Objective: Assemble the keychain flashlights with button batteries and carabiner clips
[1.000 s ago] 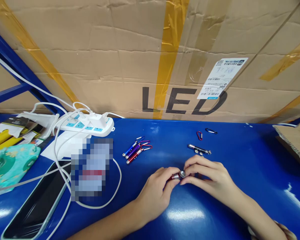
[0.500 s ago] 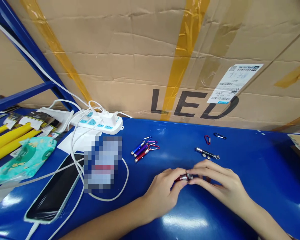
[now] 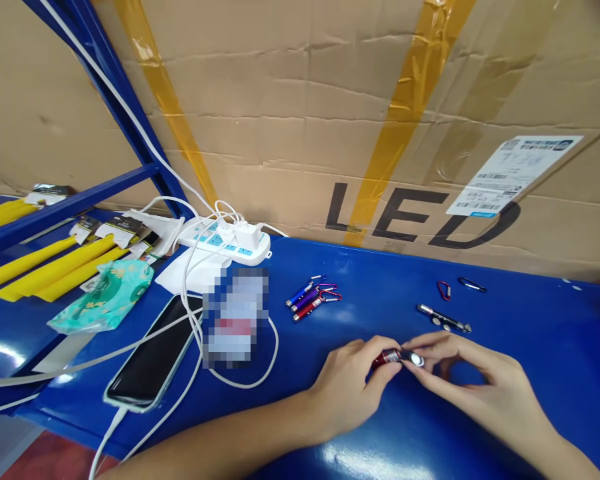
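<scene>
My left hand point(image 3: 353, 383) pinches the red body of a small keychain flashlight point(image 3: 386, 357) just above the blue table point(image 3: 530, 333). My right hand point(image 3: 473, 377) pinches its silver end cap point(image 3: 416, 361), which sits a little off the red body. Just beyond the hands lies a silver flashlight part point(image 3: 443, 319) with small round button cells beside it. Three finished keychain flashlights point(image 3: 310, 300), blue, purple and red, lie together to the left. A red carabiner clip point(image 3: 443, 290) and a black carabiner clip point(image 3: 471, 285) lie near the cardboard.
A large cardboard box point(image 3: 330, 120) marked LED walls the table's back. A white power strip point(image 3: 230, 239) with cables, a phone point(image 3: 153, 353) on a cable, a teal tissue pack point(image 3: 105, 303) and yellow packaged items point(image 3: 45, 270) crowd the left side, under a blue shelf frame point(image 3: 105, 87).
My head has turned left, so everything has shifted right in view. The silver cap in my right hand now sits slightly apart from the red body; before it was against it.
</scene>
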`<state>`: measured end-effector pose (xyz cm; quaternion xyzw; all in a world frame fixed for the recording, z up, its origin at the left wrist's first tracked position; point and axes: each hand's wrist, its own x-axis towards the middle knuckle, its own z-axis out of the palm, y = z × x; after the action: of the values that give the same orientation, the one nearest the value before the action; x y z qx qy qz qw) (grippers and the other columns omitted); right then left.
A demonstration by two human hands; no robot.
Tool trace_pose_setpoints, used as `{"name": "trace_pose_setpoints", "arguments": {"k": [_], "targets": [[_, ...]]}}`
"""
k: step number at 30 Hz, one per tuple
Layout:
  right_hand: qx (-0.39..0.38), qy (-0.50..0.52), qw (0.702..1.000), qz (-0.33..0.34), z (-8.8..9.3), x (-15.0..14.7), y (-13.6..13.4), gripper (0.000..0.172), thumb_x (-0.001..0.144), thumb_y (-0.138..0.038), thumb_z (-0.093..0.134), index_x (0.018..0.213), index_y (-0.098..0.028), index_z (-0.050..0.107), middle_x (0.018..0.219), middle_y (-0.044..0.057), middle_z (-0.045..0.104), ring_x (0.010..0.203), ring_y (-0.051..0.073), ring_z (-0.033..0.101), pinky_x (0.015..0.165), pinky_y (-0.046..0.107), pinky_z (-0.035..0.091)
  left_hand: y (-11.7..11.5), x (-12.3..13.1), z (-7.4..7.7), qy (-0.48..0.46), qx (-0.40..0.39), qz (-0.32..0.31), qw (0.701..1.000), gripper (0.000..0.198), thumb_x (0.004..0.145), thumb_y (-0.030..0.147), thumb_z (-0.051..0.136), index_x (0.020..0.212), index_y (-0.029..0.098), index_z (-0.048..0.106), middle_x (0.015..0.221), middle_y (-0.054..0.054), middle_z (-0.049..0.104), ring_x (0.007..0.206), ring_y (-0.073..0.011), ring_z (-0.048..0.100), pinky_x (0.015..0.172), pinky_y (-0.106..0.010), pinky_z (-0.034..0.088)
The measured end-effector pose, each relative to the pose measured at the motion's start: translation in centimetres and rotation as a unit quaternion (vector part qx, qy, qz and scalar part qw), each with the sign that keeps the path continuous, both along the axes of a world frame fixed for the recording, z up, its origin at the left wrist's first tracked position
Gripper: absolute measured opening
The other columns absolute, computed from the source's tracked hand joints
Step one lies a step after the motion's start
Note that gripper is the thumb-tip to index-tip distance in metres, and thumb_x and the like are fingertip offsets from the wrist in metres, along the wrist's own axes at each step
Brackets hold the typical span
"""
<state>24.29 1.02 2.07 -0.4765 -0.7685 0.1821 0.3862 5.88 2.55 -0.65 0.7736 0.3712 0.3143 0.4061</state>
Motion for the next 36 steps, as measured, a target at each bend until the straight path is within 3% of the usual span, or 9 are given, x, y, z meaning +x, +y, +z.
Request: {"name": "trace_pose_setpoints", "arguments": {"k": [3, 9, 15, 20, 23, 32, 36], "targets": [[0.013, -0.014, 1.0, 0.014, -0.1, 0.2, 0.1, 0.002, 0.077, -0.024, 0.066, 0.077, -0.023, 0.066, 0.075, 0.002, 0.07, 0.049, 0.011, 0.061, 0.039, 0.018, 0.05, 0.0, 0.0, 0.0, 0.001, -0.009, 0.005, 1.0, 0.018, 0.092, 0.021, 0.048, 0.106, 0.022, 0.059, 0.093, -0.003, 0.069, 0.084, -0.0196, 0.065, 0.077, -0.028, 0.05], [0.056, -0.038, 0.996, 0.049, 0.1, 0.3, 0.5, 0.017, 0.083, -0.026, 0.061, 0.097, -0.028, 0.071, 0.082, 0.004, 0.07, 0.071, 0.017, 0.068, 0.061, 0.023, 0.057, 0.1, 0.1, -0.4, 0.013, -0.002, -0.003, 1.0, 0.019, 0.092, 0.021, 0.046, 0.107, 0.024, 0.058, 0.094, -0.003, 0.069, 0.083, -0.0201, 0.065, 0.076, -0.03, 0.051], [0.025, -0.025, 0.997, 0.067, 0.2, 0.2, 0.2, 0.025, 0.086, -0.018, 0.055, 0.105, -0.028, 0.068, 0.082, 0.003, 0.065, 0.062, 0.011, 0.062, 0.053, 0.019, 0.052, 0.4, 0.2, -0.7, -0.019, 0.012, -0.001, 1.0, 0.018, 0.091, 0.017, 0.049, 0.104, 0.023, 0.06, 0.097, -0.002, 0.069, 0.087, -0.0191, 0.061, 0.081, -0.03, 0.049], [-0.028, 0.022, 0.999, 0.002, 0.6, -0.2, -0.1, 0.013, 0.082, -0.029, 0.063, 0.089, -0.022, 0.071, 0.074, 0.003, 0.067, 0.051, 0.01, 0.059, 0.047, 0.021, 0.052, 0.3, 0.3, -0.9, -0.04, 0.014, 0.018, 0.999, 0.016, 0.09, 0.017, 0.052, 0.103, 0.022, 0.059, 0.095, -0.002, 0.068, 0.088, -0.0192, 0.059, 0.081, -0.03, 0.048], [-0.053, 0.047, 0.997, -0.036, 1.0, 0.0, 0.0, 0.015, 0.078, -0.035, 0.067, 0.076, -0.021, 0.072, 0.07, 0.003, 0.068, 0.043, 0.009, 0.056, 0.042, 0.02, 0.051, 0.3, 0.4, -0.7, -0.038, -0.001, 0.03, 0.999, 0.011, 0.089, 0.018, 0.051, 0.096, 0.021, 0.06, 0.086, -0.001, 0.065, 0.08, -0.018, 0.059, 0.075, -0.028, 0.048], [-0.076, 0.076, 0.994, -0.005, 0.7, 0.1, 0.3, 0.014, 0.081, -0.03, 0.063, 0.075, -0.021, 0.073, 0.074, 0.003, 0.067, 0.049, 0.009, 0.057, 0.043, 0.019, 0.049, 0.4, 0.6, -0.5, -0.034, 0.016, 0.032, 0.999, 0.013, 0.09, 0.018, 0.05, 0.095, 0.022, 0.061, 0.085, 0.0, 0.066, 0.077, -0.0171, 0.055, 0.074, -0.027, 0.046], [-0.08, 0.06, 0.995, -0.022, 0.9, 0.0, 0.3, 0.015, 0.079, -0.031, 0.064, 0.072, -0.022, 0.073, 0.071, 0.003, 0.068, 0.056, 0.011, 0.06, 0.045, 0.02, 0.048, 0.4, 0.6, -0.5, -0.047, 0.032, 0.027, 0.998, 0.014, 0.09, 0.016, 0.051, 0.096, 0.021, 0.063, 0.087, -0.001, 0.068, 0.078, -0.0169, 0.054, 0.074, -0.027, 0.045]]}}
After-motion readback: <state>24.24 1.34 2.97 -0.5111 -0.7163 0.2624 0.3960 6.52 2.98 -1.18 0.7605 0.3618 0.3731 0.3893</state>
